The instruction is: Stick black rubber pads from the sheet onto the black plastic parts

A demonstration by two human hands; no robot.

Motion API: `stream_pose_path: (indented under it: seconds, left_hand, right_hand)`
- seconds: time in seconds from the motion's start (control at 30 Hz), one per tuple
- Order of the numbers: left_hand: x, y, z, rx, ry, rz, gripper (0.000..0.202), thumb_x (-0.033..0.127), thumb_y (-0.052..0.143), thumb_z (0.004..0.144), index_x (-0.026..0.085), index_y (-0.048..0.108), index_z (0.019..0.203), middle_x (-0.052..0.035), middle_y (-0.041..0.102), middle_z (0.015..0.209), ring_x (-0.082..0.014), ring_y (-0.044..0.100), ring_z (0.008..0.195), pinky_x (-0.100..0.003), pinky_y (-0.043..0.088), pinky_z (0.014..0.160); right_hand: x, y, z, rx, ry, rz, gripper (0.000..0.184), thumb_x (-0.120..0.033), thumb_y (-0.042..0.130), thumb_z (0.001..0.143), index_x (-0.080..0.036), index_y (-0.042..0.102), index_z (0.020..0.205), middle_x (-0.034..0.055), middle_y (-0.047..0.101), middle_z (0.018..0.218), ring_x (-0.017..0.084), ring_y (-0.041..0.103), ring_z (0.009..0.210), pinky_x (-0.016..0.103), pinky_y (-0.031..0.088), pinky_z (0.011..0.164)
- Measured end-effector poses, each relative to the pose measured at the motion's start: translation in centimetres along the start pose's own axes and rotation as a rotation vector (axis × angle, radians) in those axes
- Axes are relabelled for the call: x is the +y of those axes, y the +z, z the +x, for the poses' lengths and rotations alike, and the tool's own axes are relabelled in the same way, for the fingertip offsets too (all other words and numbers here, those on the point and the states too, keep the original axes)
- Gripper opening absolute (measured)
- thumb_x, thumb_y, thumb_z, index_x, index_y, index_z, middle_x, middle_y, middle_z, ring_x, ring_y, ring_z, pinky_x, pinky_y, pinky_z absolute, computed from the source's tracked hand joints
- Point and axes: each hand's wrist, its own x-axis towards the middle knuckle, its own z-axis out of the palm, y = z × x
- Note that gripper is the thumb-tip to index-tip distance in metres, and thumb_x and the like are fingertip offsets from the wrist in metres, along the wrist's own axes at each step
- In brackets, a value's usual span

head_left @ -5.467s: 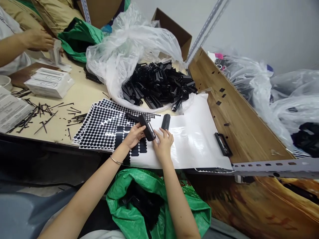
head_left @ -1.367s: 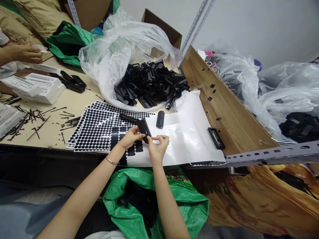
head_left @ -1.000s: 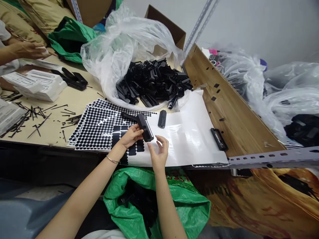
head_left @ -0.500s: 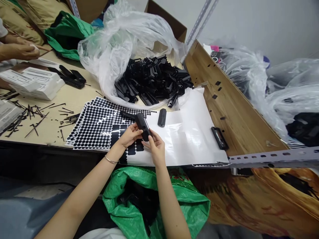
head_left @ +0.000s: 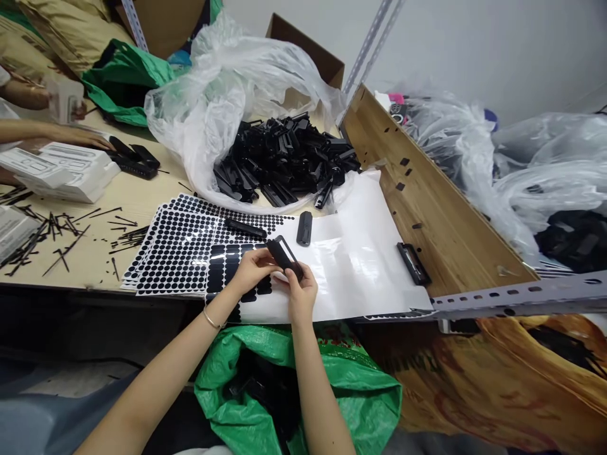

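Observation:
A long black plastic part (head_left: 284,254) with an open slot is held between my two hands, tilted above the table's front edge. The fingers of my left hand (head_left: 256,270) pinch its left side near the middle. My right hand (head_left: 302,292) grips its lower right end. Under my hands lie sheets of black stickers (head_left: 177,243), round ones and larger rectangles, beside a white glossy sheet (head_left: 353,253). One black plastic piece (head_left: 245,227) lies on the stickers, and another black piece (head_left: 305,229) rests on the white sheet's left side.
Behind is a heap of black plastic parts (head_left: 287,158) in a clear plastic bag (head_left: 208,114). A wooden board (head_left: 427,208) borders the right. Below the edge hangs a green sack (head_left: 351,392). At left are white boxes (head_left: 80,167), thin black sticks (head_left: 61,234) and a co-worker's hand (head_left: 83,136).
The part in my hands has been turned, so its open slot now faces up. The co-worker's hands have parted: one reaches to the black parts, the other holds a clear-white item.

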Motion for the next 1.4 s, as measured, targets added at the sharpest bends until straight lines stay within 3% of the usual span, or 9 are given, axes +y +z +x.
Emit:
stream_pose_path:
  seconds: [0.13, 0.27, 0.4, 0.5, 0.67, 0.8, 0.97, 1.17, 1.4]
  left_hand:
    - [1.2, 0.1, -0.5, 0.167, 0.267, 0.429, 0.014, 0.023, 0.068, 0.078, 0.025, 0.072, 0.092, -0.0069, 0.071, 0.107, -0.0293, 0.055, 0.122, -0.049, 0.032, 0.112]
    - [2.8, -2.3, 1.2, 0.347, 0.321, 0.825, 0.038, 0.013, 0.061, 0.080, 0.023, 0.063, 0.117, -0.0111, 0.051, 0.141, -0.0340, 0.027, 0.143, -0.058, 0.016, 0.116]
    - [4.1, -5.1, 3.1, 0.338, 0.233, 1.053, 0.015, 0.012, 0.065, 0.075, 0.022, 0.066, 0.086, -0.0125, 0.061, 0.124, -0.0406, 0.037, 0.134, -0.069, 0.010, 0.110]
    - [4.6, -5.4, 2.6, 0.320, 0.262, 0.931, 0.007, 0.017, 0.058, 0.082, 0.022, 0.061, 0.078, -0.0079, 0.068, 0.097, -0.0305, 0.057, 0.106, -0.061, 0.026, 0.106]
    - [2.6, -3.1, -0.2, 0.255, 0.018, 0.234, 0.024, 0.040, 0.069, 0.075, 0.020, 0.057, 0.080, 0.0003, 0.060, 0.073, -0.0138, 0.055, 0.063, -0.027, 0.047, 0.063]
    - [0.6, -2.2, -1.1, 0.221, -0.103, -0.128, 0.042, 0.046, 0.079, 0.061, 0.018, 0.054, 0.080, 0.0031, 0.058, 0.072, -0.0090, 0.055, 0.060, -0.020, 0.047, 0.057]
    - [0.5, -2.4, -1.1, 0.276, -0.079, -0.195, 0.046, 0.043, 0.082, 0.058, 0.018, 0.054, 0.083, 0.0012, 0.063, 0.076, -0.0097, 0.060, 0.066, -0.020, 0.050, 0.058]
    - [0.8, -2.0, -0.8, 0.283, -0.123, -0.180, 0.052, 0.043, 0.085, 0.053, 0.018, 0.054, 0.086, -0.0005, 0.068, 0.078, -0.0124, 0.064, 0.065, -0.023, 0.052, 0.058]
    - [0.7, -2.1, -0.7, 0.286, -0.142, -0.191, 0.049, 0.042, 0.085, 0.053, 0.018, 0.055, 0.084, -0.0006, 0.070, 0.076, -0.0154, 0.066, 0.069, -0.029, 0.056, 0.067]
  right_hand:
    - [-3.0, -4.0, -2.5, 0.096, -0.104, -0.146, 0.033, -0.032, 0.084, 0.058, -0.022, 0.064, 0.082, -0.0016, 0.066, 0.076, 0.022, 0.069, 0.075, 0.039, 0.060, 0.073]
    - [-6.8, -8.4, -6.8, -0.520, 0.062, -0.617, 0.022, -0.029, 0.085, 0.060, -0.024, 0.069, 0.075, 0.0000, 0.073, 0.072, 0.024, 0.070, 0.072, 0.037, 0.058, 0.072]
    - [-7.6, -9.9, -9.8, -0.740, 0.037, -0.983, 0.039, -0.033, 0.087, 0.058, -0.029, 0.075, 0.095, 0.0040, 0.076, 0.098, 0.031, 0.068, 0.104, 0.042, 0.052, 0.093]
    - [-7.6, -9.1, -9.3, -0.796, -0.043, -0.989, 0.053, -0.039, 0.086, 0.060, -0.031, 0.071, 0.110, 0.0055, 0.073, 0.111, 0.030, 0.065, 0.111, 0.041, 0.051, 0.096]
    - [-7.1, -4.2, -2.1, -0.618, -0.278, -0.847, 0.017, -0.037, 0.062, 0.086, -0.029, 0.075, 0.092, 0.0026, 0.076, 0.091, 0.022, 0.069, 0.086, 0.036, 0.054, 0.081]
    - [-4.5, 1.6, 6.1, -0.327, -0.450, -0.915, 0.010, -0.028, 0.066, 0.079, -0.025, 0.074, 0.075, 0.0041, 0.072, 0.083, 0.023, 0.063, 0.087, 0.040, 0.051, 0.082]
    - [-2.2, 5.2, 11.2, -0.353, -0.375, -1.035, 0.024, -0.009, 0.074, 0.059, -0.022, 0.060, 0.045, 0.0026, 0.062, 0.064, 0.024, 0.058, 0.084, 0.039, 0.047, 0.079]
    - [-1.9, 4.3, 11.2, -0.365, -0.332, -0.936, 0.016, -0.016, 0.072, 0.065, -0.020, 0.062, 0.052, 0.0027, 0.065, 0.071, 0.021, 0.061, 0.081, 0.040, 0.048, 0.083]
    - [-1.6, 2.1, 5.4, -0.453, -0.199, -0.329, 0.026, -0.045, 0.066, 0.078, -0.020, 0.068, 0.074, 0.0079, 0.070, 0.108, 0.022, 0.064, 0.101, 0.040, 0.052, 0.088]
